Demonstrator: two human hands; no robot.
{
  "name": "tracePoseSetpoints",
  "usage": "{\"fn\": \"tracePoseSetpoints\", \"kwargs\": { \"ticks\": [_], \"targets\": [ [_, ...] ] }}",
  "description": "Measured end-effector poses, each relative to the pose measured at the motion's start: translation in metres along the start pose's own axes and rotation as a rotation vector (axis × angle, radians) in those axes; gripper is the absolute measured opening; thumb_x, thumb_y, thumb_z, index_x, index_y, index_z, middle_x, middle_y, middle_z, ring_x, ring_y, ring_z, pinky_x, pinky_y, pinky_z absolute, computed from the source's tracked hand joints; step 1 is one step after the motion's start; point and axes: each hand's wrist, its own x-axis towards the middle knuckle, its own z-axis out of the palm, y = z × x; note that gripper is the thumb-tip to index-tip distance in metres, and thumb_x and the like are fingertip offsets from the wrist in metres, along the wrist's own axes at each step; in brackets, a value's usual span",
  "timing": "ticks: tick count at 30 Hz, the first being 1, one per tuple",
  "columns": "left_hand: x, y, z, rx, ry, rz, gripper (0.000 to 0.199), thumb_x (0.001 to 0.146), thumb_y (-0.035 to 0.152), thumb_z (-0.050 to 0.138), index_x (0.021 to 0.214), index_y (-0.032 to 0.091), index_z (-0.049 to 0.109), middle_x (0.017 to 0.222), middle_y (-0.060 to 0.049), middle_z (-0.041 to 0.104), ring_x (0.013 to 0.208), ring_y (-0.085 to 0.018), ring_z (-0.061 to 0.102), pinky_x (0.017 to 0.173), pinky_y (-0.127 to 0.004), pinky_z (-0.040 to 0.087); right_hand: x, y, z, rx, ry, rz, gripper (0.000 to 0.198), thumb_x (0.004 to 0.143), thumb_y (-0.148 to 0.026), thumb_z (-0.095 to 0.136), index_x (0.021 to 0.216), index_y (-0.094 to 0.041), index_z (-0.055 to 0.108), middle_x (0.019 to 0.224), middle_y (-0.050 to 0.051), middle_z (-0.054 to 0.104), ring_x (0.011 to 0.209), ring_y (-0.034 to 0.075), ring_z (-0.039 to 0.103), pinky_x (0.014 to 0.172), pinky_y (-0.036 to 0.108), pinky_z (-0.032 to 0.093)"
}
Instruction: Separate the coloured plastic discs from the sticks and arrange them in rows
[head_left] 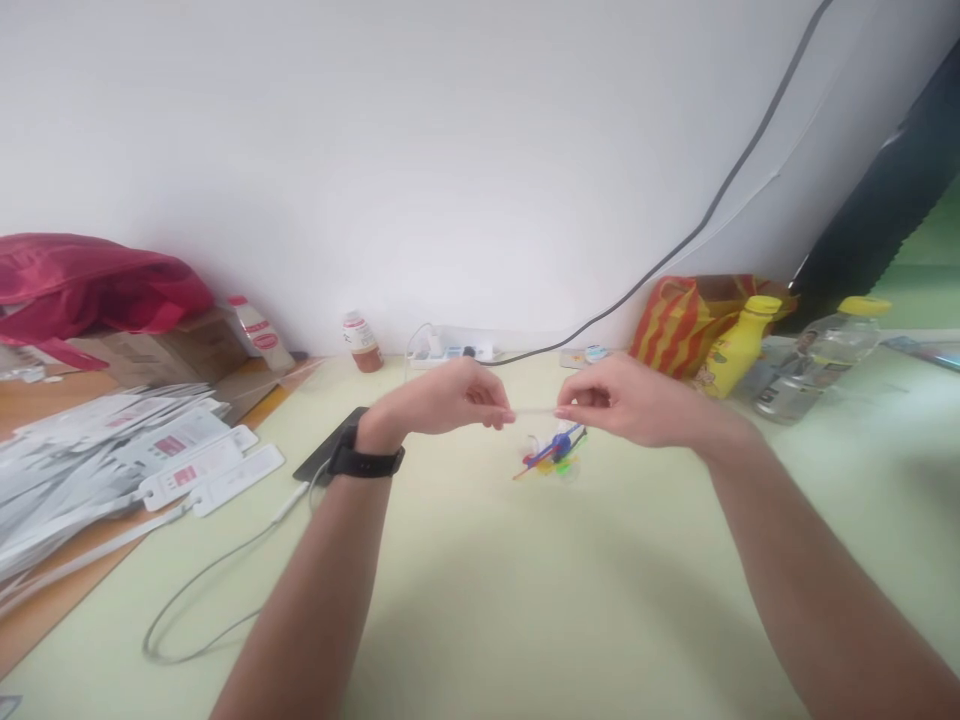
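Observation:
Both hands are raised over the table, fingertips pinched and facing each other. Between them stretches a thin pale strip (pixel 535 411), blurred, so its exact kind does not show. One end of it is in the closed fingers of my left hand (pixel 465 395), which has a black watch on the wrist. My right hand (pixel 619 400) pinches the other end. Just below and beyond the fingers lies a small colourful plastic toy (pixel 556 450) with blue, red, yellow and green parts. Its details are smeared.
White tags with straps (pixel 165 450) pile up at left, near a phone (pixel 330 445) and its cable. Bottles (pixel 362 342) and a power strip (pixel 457 352) line the wall. A striped bag (pixel 671 325), a yellow bottle (pixel 739 345) and a clear bottle (pixel 817 360) stand at right.

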Motion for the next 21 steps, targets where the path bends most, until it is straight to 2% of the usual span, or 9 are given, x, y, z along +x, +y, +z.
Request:
{"fn": "tracePoseSetpoints", "kwargs": {
  "ticks": [4, 8, 10, 12, 14, 16, 21],
  "targets": [
    [0.001, -0.024, 0.000, 0.104, -0.097, -0.148, 0.029, 0.090, 0.049, 0.071, 0.105, 0.027, 0.082, 0.105, -0.002, 0.082, 0.097, -0.021, 0.074, 0.077, -0.025, 0.054, -0.003, -0.015, 0.014, -0.247, -0.057, 0.120, 0.028, 0.094, -0.022, 0.052, 0.066, -0.020, 0.050, 0.063, -0.002, 0.045, 0.056, 0.011, 0.036, 0.055, 0.030, 0.021],
    [-0.004, -0.036, -0.004, 0.243, -0.095, -0.328, 0.043, 0.089, 0.057, 0.067, 0.120, 0.029, 0.079, 0.126, -0.003, 0.076, 0.109, -0.023, 0.072, 0.083, -0.027, 0.053, -0.017, -0.022, 0.012, -0.564, -0.023, 0.341, 0.019, 0.080, -0.005, 0.055, 0.068, -0.019, 0.052, 0.068, 0.002, 0.054, 0.059, 0.013, 0.045, 0.058, 0.032, 0.023],
    [-0.007, -0.038, -0.006, 0.256, -0.093, -0.356, 0.049, 0.091, 0.062, 0.063, 0.125, 0.029, 0.077, 0.133, -0.004, 0.073, 0.112, -0.024, 0.071, 0.087, -0.028, 0.053, -0.023, -0.020, 0.007, -0.645, -0.048, 0.440, 0.014, 0.078, -0.008, 0.062, 0.071, -0.019, 0.057, 0.068, 0.004, 0.058, 0.061, 0.016, 0.051, 0.058, 0.032, 0.026],
    [-0.007, -0.038, -0.006, 0.228, -0.106, -0.343, 0.055, 0.091, 0.067, 0.060, 0.130, 0.031, 0.074, 0.136, -0.004, 0.072, 0.114, -0.024, 0.070, 0.088, -0.028, 0.052, -0.026, -0.021, 0.006, -0.604, -0.114, 0.496, 0.008, 0.079, -0.024, 0.071, 0.077, -0.020, 0.064, 0.076, 0.006, 0.065, 0.068, 0.020, 0.059, 0.058, 0.031, 0.030],
    [-0.006, -0.038, -0.005, 0.195, -0.133, -0.310, 0.060, 0.091, 0.071, 0.058, 0.135, 0.034, 0.071, 0.137, -0.003, 0.071, 0.116, -0.024, 0.069, 0.089, -0.028, 0.052, -0.026, -0.024, 0.011, -0.487, -0.188, 0.494, 0.023, 0.080, -0.042, 0.074, 0.089, -0.021, 0.071, 0.093, 0.009, 0.071, 0.078, 0.024, 0.065, 0.058, 0.032, 0.035],
    [-0.004, -0.038, -0.004, 0.176, -0.158, -0.283, 0.062, 0.091, 0.073, 0.057, 0.138, 0.035, 0.069, 0.137, -0.003, 0.072, 0.118, -0.024, 0.069, 0.089, -0.027, 0.052, -0.021, -0.030, 0.023, -0.377, -0.260, 0.438, 0.034, 0.084, -0.049, 0.069, 0.105, -0.023, 0.074, 0.110, 0.011, 0.072, 0.091, 0.027, 0.069, 0.063, 0.033, 0.042],
    [-0.003, -0.037, -0.002, 0.152, -0.171, -0.259, 0.062, 0.091, 0.074, 0.057, 0.138, 0.034, 0.069, 0.133, -0.004, 0.073, 0.116, -0.024, 0.069, 0.087, -0.028, 0.052, 0.000, -0.033, 0.055, -0.256, -0.389, 0.247, 0.043, 0.094, -0.041, 0.061, 0.133, -0.026, 0.069, 0.136, 0.012, 0.068, 0.121, 0.032, 0.066, 0.086, 0.038, 0.051]
  ]
}}
